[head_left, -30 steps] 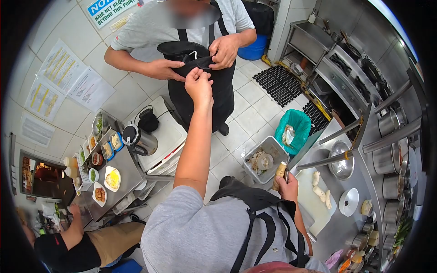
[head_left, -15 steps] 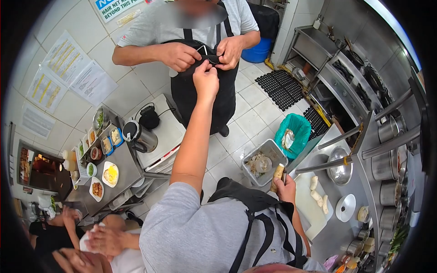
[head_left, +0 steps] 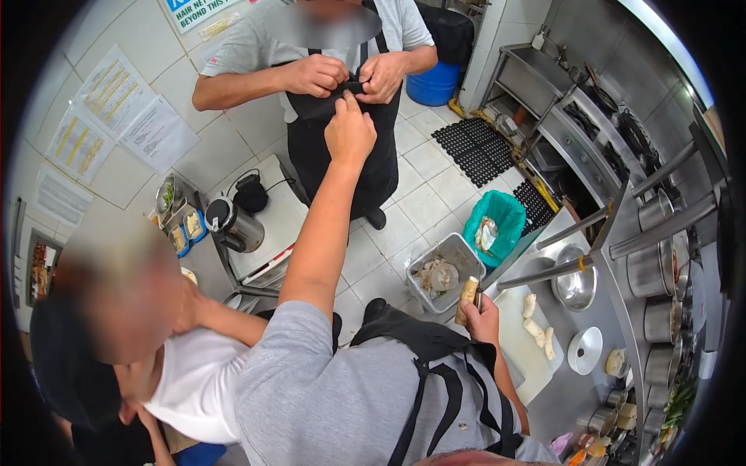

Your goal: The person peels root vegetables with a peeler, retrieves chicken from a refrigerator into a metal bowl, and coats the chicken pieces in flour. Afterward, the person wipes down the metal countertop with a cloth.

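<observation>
My left hand [head_left: 349, 130] reaches forward to the black apron [head_left: 342, 155] of a person facing me, its fingertips at the apron's top edge. Whatever those fingers may pinch is too small to make out. Both of that person's hands [head_left: 350, 76] hold the same edge. Low at the right, my right hand [head_left: 480, 317] grips a partly peeled root [head_left: 467, 301] together with a dark-handled tool, mostly hidden by the fingers. Pale peeled pieces [head_left: 535, 330] lie on the white cutting board [head_left: 513, 349] beside it.
A grey bin [head_left: 475, 268] with scraps and a green-lined bin [head_left: 509, 213] stand near my right hand. A metal bowl [head_left: 573, 287] and white bowl [head_left: 584, 351] sit on the right counter. Another person in white [head_left: 198, 373] is close at my left; an electric kettle [head_left: 239, 227] stands beyond.
The person in white has come in at the left, covering part of the left counter. The facing person's hands have shifted along the apron edge. My right hand still holds the root.
</observation>
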`<state>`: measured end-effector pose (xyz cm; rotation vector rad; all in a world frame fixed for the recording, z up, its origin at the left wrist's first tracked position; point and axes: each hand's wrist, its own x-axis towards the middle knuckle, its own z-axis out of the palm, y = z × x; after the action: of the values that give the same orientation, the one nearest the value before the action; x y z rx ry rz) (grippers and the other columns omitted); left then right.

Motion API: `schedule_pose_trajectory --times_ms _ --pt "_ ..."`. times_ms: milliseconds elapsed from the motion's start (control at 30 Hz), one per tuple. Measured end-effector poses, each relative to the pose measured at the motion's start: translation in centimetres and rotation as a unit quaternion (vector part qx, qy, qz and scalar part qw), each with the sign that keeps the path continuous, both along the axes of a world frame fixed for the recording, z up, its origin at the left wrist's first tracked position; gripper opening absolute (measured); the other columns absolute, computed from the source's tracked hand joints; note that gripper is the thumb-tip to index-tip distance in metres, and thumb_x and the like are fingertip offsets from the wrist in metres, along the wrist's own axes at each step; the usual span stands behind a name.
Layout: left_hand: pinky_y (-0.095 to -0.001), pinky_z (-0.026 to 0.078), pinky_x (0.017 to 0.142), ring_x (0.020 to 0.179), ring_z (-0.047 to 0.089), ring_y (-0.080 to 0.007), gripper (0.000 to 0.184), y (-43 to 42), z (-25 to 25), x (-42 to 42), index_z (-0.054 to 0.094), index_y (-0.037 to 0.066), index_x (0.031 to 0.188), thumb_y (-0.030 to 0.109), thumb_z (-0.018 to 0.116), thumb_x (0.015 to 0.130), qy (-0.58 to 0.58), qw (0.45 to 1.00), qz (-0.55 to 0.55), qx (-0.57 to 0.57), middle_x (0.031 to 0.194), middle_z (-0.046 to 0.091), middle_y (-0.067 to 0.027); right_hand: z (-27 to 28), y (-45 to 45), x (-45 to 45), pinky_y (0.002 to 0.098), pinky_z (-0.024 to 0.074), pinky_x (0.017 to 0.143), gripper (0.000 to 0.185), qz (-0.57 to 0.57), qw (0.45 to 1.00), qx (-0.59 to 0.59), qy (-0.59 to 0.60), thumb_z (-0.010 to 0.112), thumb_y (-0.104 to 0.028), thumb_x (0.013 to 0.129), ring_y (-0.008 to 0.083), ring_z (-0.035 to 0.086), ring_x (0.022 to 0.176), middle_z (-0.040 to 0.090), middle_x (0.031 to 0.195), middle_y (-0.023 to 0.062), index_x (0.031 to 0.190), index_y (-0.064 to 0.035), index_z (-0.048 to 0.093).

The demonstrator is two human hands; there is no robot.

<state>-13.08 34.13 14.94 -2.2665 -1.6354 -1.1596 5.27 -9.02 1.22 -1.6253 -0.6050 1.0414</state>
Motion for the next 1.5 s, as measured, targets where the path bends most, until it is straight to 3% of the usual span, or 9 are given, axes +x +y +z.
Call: schedule_pose_trajectory --times_ms 233,400,467,500,633,833,900,1167,1500 --pt "-0.0487 0.058 0.083 0.1 0.07 -0.0414 0.059 -4.9 -1.3 0.7 0.053 -0.002 0.142 0.023 0.071 0.091 -0.097 0.991 -0.037 -0.083 0.114 0.061 -0.0214 -0.2 -1.6 1.5 0.0301 0.0522 0.07 0.026 -0.022 1.0 0.017 -0.007 0.07 -0.018 0.094 0.01 0.063 0.078 0.07 0.09 0.003 0.11 0.0029 0.069" --pt "-0.0416 0.055 0.074 0.079 0.069 -0.0308 0.025 -14.6 -10.4 4.5 0.073 0.001 0.101 0.02 0.076 0.084 -0.264 0.923 -0.213 -0.183 0.081 0.069 -0.0127 0.4 -1.4 3.2 0.0322 0.0532 0.072 0.029 -0.019 0.995 -0.012 -0.096 0.072 -0.023 0.094 0.0124 0.063 0.077 0.071 0.088 0.0055 0.108 0.0032 0.071" --pt "-0.0303 0.056 0.068 0.08 0.069 -0.0148 0.023 -20.4 -14.7 6.5 0.075 0.0 0.105 0.021 0.075 0.096 -0.28 0.787 -0.352 -0.422 0.086 0.071 -0.0043 1.0 -0.5 3.4 0.0309 0.0493 0.063 0.029 -0.018 0.99 0.019 -0.142 0.071 -0.026 0.096 0.0102 0.059 0.073 0.068 0.086 0.0049 0.107 0.0014 0.069" --pt "-0.0315 0.058 0.068 0.082 0.07 -0.0178 0.038 -23.3 -13.4 6.8 0.07 0.001 0.12 0.034 0.066 0.104 -0.262 0.661 -0.383 -0.59 0.094 0.07 -0.0062 1.5 0.1 3.7 0.0327 0.052 0.068 0.034 -0.008 0.985 -0.008 -0.17 0.071 -0.029 0.096 0.0122 0.062 0.076 0.071 0.088 0.0091 0.11 0.0024 0.069" --pt "-0.0359 0.058 0.068 0.091 0.07 -0.022 0.067 -29.0 -17.4 10.2 0.053 0.006 0.139 0.063 0.034 0.109 -0.362 0.425 -0.36 -0.747 0.117 0.068 -0.0108 0.3 1.4 4.3 0.037 0.0538 0.074 0.046 0.018 0.967 -0.02 -0.254 0.078 -0.038 0.091 0.0195 0.068 0.083 0.073 0.093 0.0166 0.109 0.0035 0.069" --pt "-0.0384 0.056 0.064 0.09 0.07 -0.0242 0.064 -27.0 -17.7 10.4 0.054 0.009 0.139 0.06 0.027 0.111 -0.431 0.36 -0.341 -0.754 0.11 0.068 -0.0089 -0.3 1.0 4.4 0.04 0.0535 0.075 0.044 -0.02 0.981 0.072 -0.18 0.071 -0.041 0.096 0.0263 0.07 0.083 0.073 0.092 0.0175 0.112 -0.0004 0.069" --pt "-0.0367 0.053 0.067 0.092 0.067 -0.0263 0.063 -25.8 -18.4 9.9 0.051 0.008 0.144 0.057 0.028 0.112 -0.478 0.233 -0.386 -0.754 0.111 0.066 -0.0084 0.0 0.1 5.0 0.0395 0.0539 0.077 0.04 -0.041 0.98 0.071 -0.179 0.061 -0.037 0.103 0.0269 0.071 0.085 0.073 0.094 0.0169 0.118 -0.0002 0.067" --pt "-0.0331 0.048 0.062 0.079 0.059 -0.0226 0.054 -26.4 -17.3 12.8 0.06 0.009 0.127 0.055 0.034 0.112 -0.466 0.307 -0.258 -0.789 0.097 0.064 -0.0083 4.2 -2.3 4.0 0.0465 0.0539 0.077 0.038 0.041 0.934 0.019 -0.355 0.055 -0.041 0.106 0.0385 0.07 0.09 0.073 0.096 0.0158 0.12 -0.0089 0.067" --pt "-0.0378 0.052 0.063 0.077 0.06 -0.0251 0.046 -26.3 -17.4 12.9 0.06 0.006 0.119 0.045 0.037 0.113 -0.474 0.173 -0.27 -0.82 0.094 0.065 -0.0115 4.1 -2.2 3.7 0.0425 0.0492 0.059 0.035 0.051 0.906 0.032 -0.419 0.07 -0.043 0.096 0.0319 0.066 0.065 0.066 0.072 0.0122 0.091 -0.0085 0.075"
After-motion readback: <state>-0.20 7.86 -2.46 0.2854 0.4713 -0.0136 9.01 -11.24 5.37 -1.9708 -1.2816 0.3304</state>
